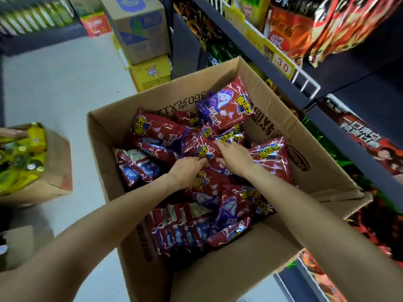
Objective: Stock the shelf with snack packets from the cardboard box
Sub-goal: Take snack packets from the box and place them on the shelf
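Observation:
A large open cardboard box (pixel 218 277) stands on the floor against the shelf and holds several red and purple snack packets. Both my hands reach into its middle. My left hand (pixel 187 170) and my right hand (pixel 234 156) grip the same red packet (pixel 200 149) from either side, fingers curled on its edges. Another packet (pixel 226 105) leans against the box's far wall. The dark shelf (pixel 257 51) rises at the right with noodle and snack bags on its tiers.
A smaller carton (pixel 54 168) of yellow-green bottles sits on the floor at the left. Stacked cartons (pixel 141 33) stand behind the box at the shelf's end. A yellow price tag (pixel 282 66) hangs on the shelf rail. Pale floor (pixel 54 83) lies open at the left.

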Motion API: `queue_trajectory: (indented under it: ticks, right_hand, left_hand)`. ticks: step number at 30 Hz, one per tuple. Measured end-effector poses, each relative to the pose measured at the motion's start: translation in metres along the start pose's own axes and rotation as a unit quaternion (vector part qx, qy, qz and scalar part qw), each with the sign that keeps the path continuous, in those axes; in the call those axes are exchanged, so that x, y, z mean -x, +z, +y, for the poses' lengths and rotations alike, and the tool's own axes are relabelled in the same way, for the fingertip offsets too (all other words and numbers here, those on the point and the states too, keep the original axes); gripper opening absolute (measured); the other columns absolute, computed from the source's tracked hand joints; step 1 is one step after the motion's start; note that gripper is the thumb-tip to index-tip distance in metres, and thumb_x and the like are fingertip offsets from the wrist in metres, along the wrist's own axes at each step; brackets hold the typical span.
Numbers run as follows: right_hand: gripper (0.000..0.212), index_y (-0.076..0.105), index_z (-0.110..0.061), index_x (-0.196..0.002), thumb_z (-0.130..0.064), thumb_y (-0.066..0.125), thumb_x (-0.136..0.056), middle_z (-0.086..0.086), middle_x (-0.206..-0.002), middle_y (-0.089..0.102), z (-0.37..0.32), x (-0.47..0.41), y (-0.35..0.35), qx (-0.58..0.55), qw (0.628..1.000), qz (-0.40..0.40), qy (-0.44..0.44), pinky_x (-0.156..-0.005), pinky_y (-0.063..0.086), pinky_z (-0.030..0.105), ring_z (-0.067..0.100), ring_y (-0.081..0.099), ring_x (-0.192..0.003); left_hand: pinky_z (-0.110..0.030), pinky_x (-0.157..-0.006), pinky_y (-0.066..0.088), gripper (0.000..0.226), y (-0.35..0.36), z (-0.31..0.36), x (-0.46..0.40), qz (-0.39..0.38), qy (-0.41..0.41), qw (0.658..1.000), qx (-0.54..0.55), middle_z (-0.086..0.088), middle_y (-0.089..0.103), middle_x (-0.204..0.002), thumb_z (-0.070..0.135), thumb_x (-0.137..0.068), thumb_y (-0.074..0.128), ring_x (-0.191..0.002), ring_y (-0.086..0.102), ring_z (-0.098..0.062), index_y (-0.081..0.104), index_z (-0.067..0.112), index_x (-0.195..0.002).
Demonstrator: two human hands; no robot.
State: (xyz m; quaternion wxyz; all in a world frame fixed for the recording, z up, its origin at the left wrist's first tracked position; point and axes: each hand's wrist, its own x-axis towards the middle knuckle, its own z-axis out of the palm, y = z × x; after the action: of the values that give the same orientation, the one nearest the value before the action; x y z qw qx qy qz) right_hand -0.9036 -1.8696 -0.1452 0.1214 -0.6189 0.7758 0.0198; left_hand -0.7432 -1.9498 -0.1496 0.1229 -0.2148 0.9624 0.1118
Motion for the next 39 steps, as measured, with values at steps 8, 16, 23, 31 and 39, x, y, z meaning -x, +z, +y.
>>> queue_trajectory:
  ticks: [8, 16, 23, 31, 39]
  right_hand:
    - [0.046, 0.037, -0.021, -0.132, -0.031, 0.059, -0.093, 0.010, -0.101, 0.065, 0.008, 0.009, -0.021, -0.074, 0.997, -0.010, 0.005, -0.063, 0.042, 0.034, 0.031, 0.062, -0.093]
    - [0.046, 0.041, -0.020, -0.130, -0.027, 0.062, -0.091, 0.000, -0.114, 0.064, 0.020, 0.087, -0.094, -0.310, 0.921, 0.217, 0.095, -0.081, 0.047, 0.029, 0.017, 0.062, -0.099]
    - [0.052, 0.035, -0.021, -0.132, -0.029, 0.064, -0.089, -0.023, -0.103, 0.057, 0.029, 0.159, -0.131, -0.445, 0.800, 0.370, 0.156, -0.075, 0.047, 0.008, -0.014, 0.059, -0.088]
    - [0.070, 0.023, -0.026, -0.147, -0.017, 0.063, -0.090, -0.031, -0.107, 0.057, 0.058, 0.304, -0.146, -0.430, 0.733, 0.490, 0.193, -0.075, 0.039, -0.001, -0.019, 0.056, -0.093]
    - [0.057, 0.023, -0.021, -0.134, 0.002, 0.054, -0.092, -0.015, -0.104, 0.064, 0.115, 0.453, -0.140, -0.374, 0.682, 0.579, 0.246, -0.080, 0.053, 0.019, 0.000, 0.065, -0.087]
  left_hand:
    - [-0.014, -0.077, 0.042, 0.039, -0.030, -0.007, 0.009, 0.108, 0.005, 0.960, 0.258, -0.003, 0.068, -0.103, 0.023, -0.080, 0.075, -0.098, 0.062, -0.013, 0.062, 0.013, -0.115]
    - [-0.013, -0.070, 0.042, 0.010, -0.076, -0.010, 0.042, 0.262, 0.058, 0.899, 0.347, 0.014, 0.061, -0.087, 0.016, -0.094, 0.056, -0.081, 0.058, 0.005, 0.060, 0.015, -0.103]
    - [-0.022, -0.084, 0.045, 0.031, -0.126, 0.030, 0.057, 0.394, 0.040, 0.870, 0.295, 0.001, 0.064, -0.102, 0.028, -0.095, 0.047, -0.094, 0.060, -0.013, 0.060, 0.008, -0.114]
    - [-0.010, -0.083, 0.040, 0.037, -0.174, 0.140, 0.071, 0.475, 0.168, 0.841, 0.197, -0.005, 0.063, -0.102, 0.029, -0.095, 0.047, -0.096, 0.055, -0.007, 0.059, -0.001, -0.114]
    - [-0.030, -0.061, 0.044, 0.023, -0.186, 0.292, 0.066, 0.575, 0.293, 0.762, 0.054, -0.010, 0.067, -0.085, 0.017, -0.094, 0.050, -0.074, 0.062, -0.024, 0.064, 0.002, -0.104]
